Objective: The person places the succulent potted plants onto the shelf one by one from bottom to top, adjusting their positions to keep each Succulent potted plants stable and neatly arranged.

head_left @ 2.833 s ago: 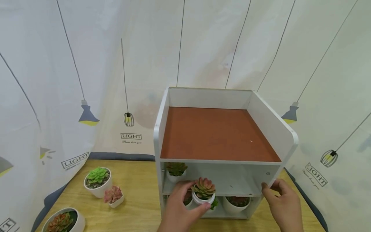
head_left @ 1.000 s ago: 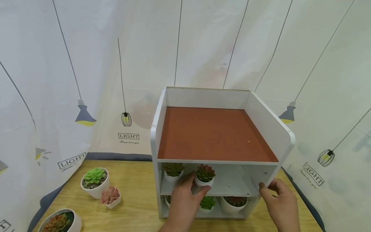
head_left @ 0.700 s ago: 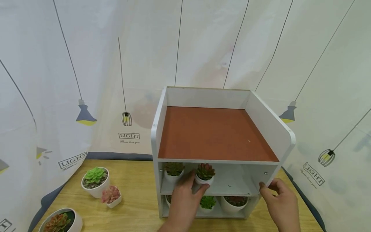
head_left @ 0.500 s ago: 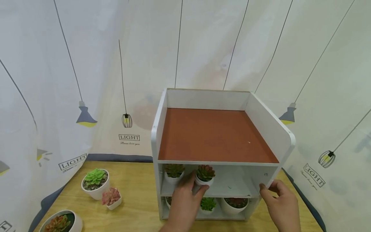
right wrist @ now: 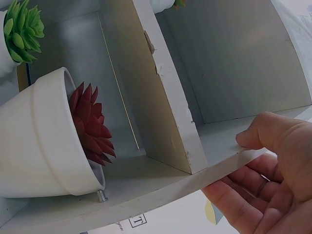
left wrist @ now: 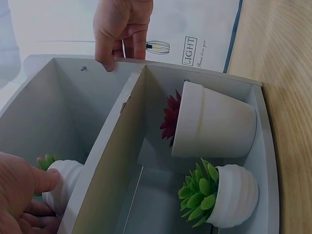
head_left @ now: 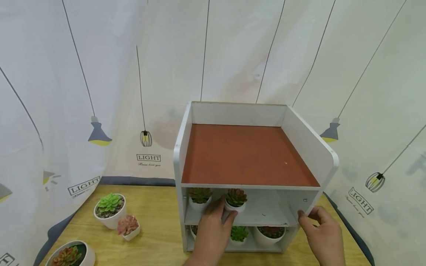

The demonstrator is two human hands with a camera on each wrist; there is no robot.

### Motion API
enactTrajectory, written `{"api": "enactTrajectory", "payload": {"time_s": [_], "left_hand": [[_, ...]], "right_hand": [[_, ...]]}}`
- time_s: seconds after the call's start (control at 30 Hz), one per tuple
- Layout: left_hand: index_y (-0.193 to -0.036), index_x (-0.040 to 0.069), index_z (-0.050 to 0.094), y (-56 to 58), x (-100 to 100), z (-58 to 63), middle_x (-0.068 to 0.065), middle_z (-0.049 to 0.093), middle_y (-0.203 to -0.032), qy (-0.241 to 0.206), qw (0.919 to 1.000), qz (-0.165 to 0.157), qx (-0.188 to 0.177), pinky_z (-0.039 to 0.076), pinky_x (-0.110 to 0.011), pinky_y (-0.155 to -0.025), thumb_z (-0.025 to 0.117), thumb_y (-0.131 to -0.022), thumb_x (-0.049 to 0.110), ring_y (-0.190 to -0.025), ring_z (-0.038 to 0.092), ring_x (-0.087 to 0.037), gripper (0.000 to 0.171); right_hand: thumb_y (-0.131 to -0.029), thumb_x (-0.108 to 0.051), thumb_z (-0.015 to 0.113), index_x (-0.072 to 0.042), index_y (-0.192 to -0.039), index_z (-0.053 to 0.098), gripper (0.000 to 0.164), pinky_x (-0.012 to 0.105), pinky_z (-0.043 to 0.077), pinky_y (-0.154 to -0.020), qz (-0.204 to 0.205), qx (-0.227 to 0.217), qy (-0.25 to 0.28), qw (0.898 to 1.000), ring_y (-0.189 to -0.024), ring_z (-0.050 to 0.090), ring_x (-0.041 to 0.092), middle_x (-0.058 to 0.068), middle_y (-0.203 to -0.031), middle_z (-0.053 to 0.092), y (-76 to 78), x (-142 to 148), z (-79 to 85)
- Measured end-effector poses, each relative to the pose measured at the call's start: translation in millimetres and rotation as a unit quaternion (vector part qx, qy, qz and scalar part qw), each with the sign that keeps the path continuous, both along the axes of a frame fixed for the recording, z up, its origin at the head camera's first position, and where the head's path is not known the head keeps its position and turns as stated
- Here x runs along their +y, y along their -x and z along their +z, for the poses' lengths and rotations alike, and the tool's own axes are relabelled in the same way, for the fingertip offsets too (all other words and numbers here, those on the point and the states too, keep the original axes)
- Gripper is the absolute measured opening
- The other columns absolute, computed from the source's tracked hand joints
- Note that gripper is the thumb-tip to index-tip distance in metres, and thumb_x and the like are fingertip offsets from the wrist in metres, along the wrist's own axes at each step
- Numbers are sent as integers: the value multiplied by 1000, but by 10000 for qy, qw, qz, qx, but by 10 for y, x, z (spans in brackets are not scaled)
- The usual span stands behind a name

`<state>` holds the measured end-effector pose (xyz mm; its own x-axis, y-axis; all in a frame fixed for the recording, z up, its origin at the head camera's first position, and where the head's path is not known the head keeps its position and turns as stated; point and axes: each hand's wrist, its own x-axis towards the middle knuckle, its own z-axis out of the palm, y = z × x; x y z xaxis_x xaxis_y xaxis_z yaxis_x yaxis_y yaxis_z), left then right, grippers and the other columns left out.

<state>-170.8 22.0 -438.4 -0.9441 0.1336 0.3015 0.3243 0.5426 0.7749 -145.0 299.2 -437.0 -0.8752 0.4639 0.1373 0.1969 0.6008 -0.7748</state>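
Observation:
In the head view, my left hand [head_left: 212, 229] holds a small white-potted succulent [head_left: 236, 198] with reddish-green leaves inside the shelf unit's [head_left: 249, 155] middle compartment. The left wrist view shows the thumb against this small white pot [left wrist: 66, 187], with fingers on its other side. Another potted succulent [head_left: 200, 195] stands to its left, partly behind the hand. My right hand [head_left: 323, 233] pinches the front edge of the unit's right side panel [head_left: 314, 201] between thumb and fingers, clearest in the right wrist view, where the hand [right wrist: 278, 175] straddles the panel edge.
In the bottom compartment stand a small green succulent [head_left: 238, 234] and a larger white pot [head_left: 268, 236] with a red plant [right wrist: 91, 124]. Left on the wooden table [head_left: 156, 214] are a green succulent [head_left: 110, 203], a pink one [head_left: 128, 225] and an orange-green one [head_left: 68, 255].
The left hand has moved the small succulent from in front of the unit back into the middle compartment. Over the last second both hands stay nearly still; the right keeps its grip.

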Motion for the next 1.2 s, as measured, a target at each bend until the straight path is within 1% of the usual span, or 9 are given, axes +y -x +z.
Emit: {"api": "enactTrajectory", "payload": {"time_s": [0.13,0.27,0.37,0.47,0.7,0.87,0.93,1.1,1.2], "left_hand": [[-145,0,57,-2,-3,8,-22,63,-140,-73,9999,-47,-148,59,-56,-96,73,-98,29,-127,62,-41,58],[-142,-1,61,-7,-2,2,-21,66,-137,0,10000,59,28,59,-54,-95,74,-97,28,-124,64,-39,55],[-137,0,65,-8,1,-3,-19,69,-132,65,9996,221,189,61,-52,-92,76,-95,27,-120,67,-37,51],[-132,1,69,-6,4,3,-17,71,-127,65,9993,322,192,62,-49,-87,78,-94,28,-114,69,-34,48],[-125,6,73,-10,-1,-1,-11,75,-120,195,9983,291,463,64,-41,-80,78,-94,25,-106,71,-27,37],[-119,8,76,-15,-1,-16,-8,76,-114,246,9971,384,612,64,-37,-75,78,-94,24,-101,72,-24,31],[-117,9,77,-18,-6,-23,-6,76,-111,236,9970,408,621,63,-34,-74,78,-94,24,-99,72,-22,27],[-109,15,78,-37,-26,-47,0,76,-104,225,9967,466,630,61,-29,-70,78,-94,21,-93,71,-17,16],[-101,19,78,-70,-39,-52,4,74,-97,291,9951,589,745,58,-27,-66,78,-93,22,-87,69,-12,8]], "right_hand": [[-99,-26,70,-7,-117,71,26,47,62,-84,-73,-8,-44,10000,-111,68,32,17,-124,72,0,-10,9],[-99,-26,70,-7,-116,71,26,47,62,-84,-103,-21,-40,9999,-108,68,27,16,-123,73,1,-15,17],[-99,-28,70,-7,-117,71,27,49,62,-85,-87,-43,10,10000,-109,68,28,16,-123,73,6,-12,20],[-99,-29,69,-7,-117,71,28,47,62,-84,-89,-52,33,9999,-111,68,30,16,-123,72,8,-10,21],[-100,-28,68,-6,-118,70,28,52,62,-87,-111,-60,85,9999,-116,67,36,18,-124,72,3,-15,14],[-99,-28,70,-7,-115,71,26,46,62,-84,-172,-42,40,9998,-98,65,9,16,-122,72,7,-13,13],[-99,-28,70,-7,-115,71,26,45,62,-84,-189,-42,33,9998,-97,62,4,15,-122,73,7,-15,15],[-99,-27,69,-6,-116,71,27,50,62,-86,-162,-30,63,9998,-109,68,27,16,-123,72,11,-26,17],[-99,-27,69,-6,-117,71,27,55,61,-89,-143,-17,59,9999,-107,68,24,17,-124,71,8,-28,15]]}}
